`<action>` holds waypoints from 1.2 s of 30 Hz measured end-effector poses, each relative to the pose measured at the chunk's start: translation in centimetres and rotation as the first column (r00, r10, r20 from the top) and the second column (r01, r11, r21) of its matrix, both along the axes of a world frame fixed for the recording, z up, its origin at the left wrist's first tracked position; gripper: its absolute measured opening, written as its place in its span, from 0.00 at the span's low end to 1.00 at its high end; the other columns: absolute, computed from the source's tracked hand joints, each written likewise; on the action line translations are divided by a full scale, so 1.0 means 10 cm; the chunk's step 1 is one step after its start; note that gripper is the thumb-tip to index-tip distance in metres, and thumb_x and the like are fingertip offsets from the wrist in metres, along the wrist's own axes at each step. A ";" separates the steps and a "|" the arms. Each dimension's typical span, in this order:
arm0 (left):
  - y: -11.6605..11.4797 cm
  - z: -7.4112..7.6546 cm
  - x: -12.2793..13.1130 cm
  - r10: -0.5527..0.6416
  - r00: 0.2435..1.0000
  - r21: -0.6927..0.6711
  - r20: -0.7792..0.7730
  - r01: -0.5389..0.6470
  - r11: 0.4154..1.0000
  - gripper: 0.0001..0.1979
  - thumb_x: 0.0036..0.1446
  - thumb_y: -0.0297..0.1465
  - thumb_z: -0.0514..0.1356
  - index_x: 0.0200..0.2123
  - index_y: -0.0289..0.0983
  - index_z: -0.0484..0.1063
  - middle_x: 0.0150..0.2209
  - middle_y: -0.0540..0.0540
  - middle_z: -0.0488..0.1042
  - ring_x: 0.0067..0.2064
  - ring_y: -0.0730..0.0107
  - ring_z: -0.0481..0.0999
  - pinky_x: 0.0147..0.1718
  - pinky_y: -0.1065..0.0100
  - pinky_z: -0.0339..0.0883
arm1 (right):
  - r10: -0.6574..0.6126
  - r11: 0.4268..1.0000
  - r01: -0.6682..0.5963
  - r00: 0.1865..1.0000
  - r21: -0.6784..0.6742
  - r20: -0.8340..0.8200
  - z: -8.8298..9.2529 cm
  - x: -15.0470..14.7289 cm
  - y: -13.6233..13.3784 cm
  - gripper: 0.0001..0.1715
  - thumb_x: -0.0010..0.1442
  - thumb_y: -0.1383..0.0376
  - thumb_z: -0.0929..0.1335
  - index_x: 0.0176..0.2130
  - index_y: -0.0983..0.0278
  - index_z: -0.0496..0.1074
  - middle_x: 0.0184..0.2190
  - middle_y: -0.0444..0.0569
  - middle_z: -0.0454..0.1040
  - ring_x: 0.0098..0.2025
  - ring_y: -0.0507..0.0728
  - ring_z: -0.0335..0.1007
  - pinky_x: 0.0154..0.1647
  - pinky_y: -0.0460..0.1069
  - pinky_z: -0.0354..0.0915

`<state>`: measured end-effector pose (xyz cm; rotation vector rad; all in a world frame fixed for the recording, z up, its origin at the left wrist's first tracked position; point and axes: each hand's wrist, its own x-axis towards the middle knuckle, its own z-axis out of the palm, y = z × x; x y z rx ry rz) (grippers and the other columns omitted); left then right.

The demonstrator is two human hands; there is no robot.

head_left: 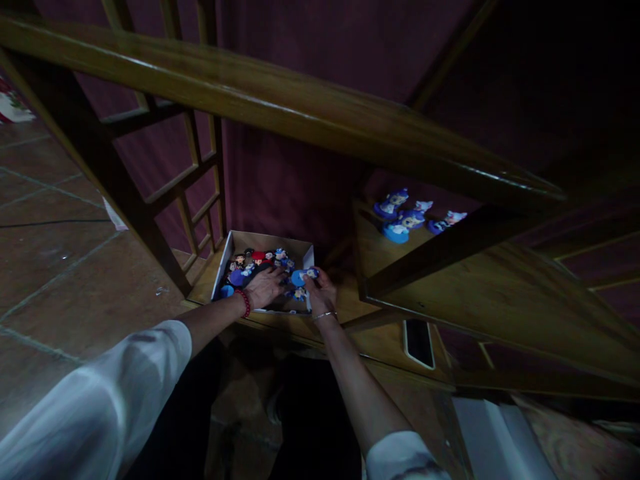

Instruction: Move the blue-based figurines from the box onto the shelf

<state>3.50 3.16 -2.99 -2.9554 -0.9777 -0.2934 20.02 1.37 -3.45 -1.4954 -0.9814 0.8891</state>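
A shallow cardboard box (301,248) with pale sides rests on the lower wooden shelf, with several small toy figurines (259,257) lying in it. My left hand (267,288), a red bead bracelet at its wrist, reaches palm down into the box among the figurines. Its fingertips are hard to make out in the dim light. At the box's right end, my right hand (321,291) is closed around a figurine (306,274) with a light blue round base and purple-blue top, tilted on its side. A thin bangle circles that wrist.
Several purple and blue figurines (399,217) stand on the higher wooden shelf (450,273) to the right. Lower down lies a phone (419,343). A thick wooden rail (280,100) crosses above my hands, and a lattice panel (193,177) rises on the left.
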 end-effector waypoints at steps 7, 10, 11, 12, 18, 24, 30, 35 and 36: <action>0.02 -0.10 -0.02 0.151 0.980 -0.077 0.131 -0.142 0.987 0.13 0.52 0.30 0.54 0.42 0.39 0.69 0.50 0.42 0.64 0.52 0.59 0.58 0.46 0.60 0.57 | 0.148 0.988 -0.147 0.989 -0.055 0.010 -0.01 0.02 -0.06 0.24 0.43 0.57 0.67 0.41 0.63 0.66 0.33 0.46 0.73 0.32 0.54 0.68 0.32 0.48 0.66; 0.04 -0.14 -0.04 0.178 0.960 -0.141 0.214 -0.150 0.979 0.15 0.52 0.27 0.53 0.44 0.38 0.68 0.48 0.44 0.66 0.51 0.64 0.60 0.48 0.63 0.57 | 0.199 0.978 -0.199 0.980 -0.068 -0.001 0.00 0.01 -0.08 0.24 0.44 0.58 0.66 0.42 0.63 0.66 0.35 0.47 0.73 0.34 0.54 0.69 0.33 0.48 0.67; 0.05 -0.15 -0.05 0.175 0.958 -0.156 0.229 -0.141 0.978 0.16 0.52 0.27 0.53 0.45 0.38 0.67 0.48 0.45 0.66 0.51 0.66 0.60 0.49 0.64 0.57 | 0.219 0.972 -0.219 0.976 -0.081 -0.007 0.00 0.00 -0.09 0.24 0.43 0.59 0.66 0.42 0.63 0.65 0.36 0.47 0.73 0.34 0.54 0.69 0.33 0.48 0.67; 0.05 -0.15 -0.06 0.167 0.957 -0.165 0.237 -0.130 0.978 0.16 0.52 0.26 0.52 0.45 0.38 0.67 0.48 0.45 0.66 0.51 0.67 0.60 0.50 0.64 0.56 | 0.239 0.966 -0.239 0.971 -0.101 -0.015 0.00 -0.02 -0.10 0.24 0.43 0.59 0.67 0.42 0.63 0.65 0.36 0.46 0.73 0.35 0.54 0.69 0.34 0.48 0.67; 0.01 -0.03 -0.10 0.155 0.950 -0.122 0.272 -0.125 0.985 0.14 0.53 0.24 0.50 0.41 0.36 0.70 0.46 0.44 0.68 0.50 0.66 0.61 0.49 0.65 0.57 | 0.338 0.913 -0.349 0.937 -0.212 -0.084 -0.09 -0.06 -0.16 0.21 0.40 0.61 0.67 0.37 0.62 0.66 0.32 0.44 0.73 0.34 0.55 0.69 0.32 0.49 0.68; -0.09 0.14 -0.17 0.236 0.946 -0.176 0.221 -0.199 0.964 0.11 0.51 0.25 0.50 0.33 0.37 0.72 0.33 0.46 0.71 0.39 0.68 0.66 0.40 0.68 0.61 | 0.449 0.866 -0.417 0.892 -0.277 0.059 -0.20 -0.04 -0.12 0.19 0.41 0.63 0.67 0.38 0.61 0.67 0.30 0.43 0.72 0.32 0.54 0.69 0.31 0.49 0.68; -0.21 0.15 -0.16 0.127 0.987 -0.260 0.099 -0.098 0.961 0.08 0.48 0.25 0.52 0.28 0.37 0.71 0.30 0.48 0.72 0.37 0.68 0.66 0.39 0.67 0.58 | 0.553 0.818 -0.456 0.792 -0.352 0.258 -0.13 -0.07 -0.07 0.17 0.42 0.68 0.66 0.36 0.61 0.69 0.26 0.41 0.72 0.29 0.53 0.68 0.29 0.47 0.66; -0.25 0.14 -0.16 0.152 0.984 -0.230 0.094 -0.127 0.965 0.08 0.50 0.31 0.54 0.31 0.36 0.72 0.37 0.44 0.69 0.42 0.66 0.63 0.40 0.65 0.57 | 0.592 0.797 -0.482 0.742 -0.365 0.314 -0.10 -0.09 -0.05 0.17 0.42 0.70 0.66 0.36 0.61 0.68 0.28 0.40 0.72 0.31 0.52 0.67 0.32 0.47 0.65; -0.25 0.14 -0.16 0.157 0.983 -0.227 0.091 -0.134 0.965 0.09 0.49 0.33 0.55 0.32 0.37 0.72 0.39 0.44 0.68 0.43 0.65 0.62 0.41 0.65 0.57 | 0.595 0.796 -0.486 0.738 -0.361 0.318 -0.11 -0.10 -0.05 0.17 0.42 0.71 0.66 0.36 0.61 0.68 0.28 0.40 0.71 0.31 0.52 0.67 0.34 0.47 0.64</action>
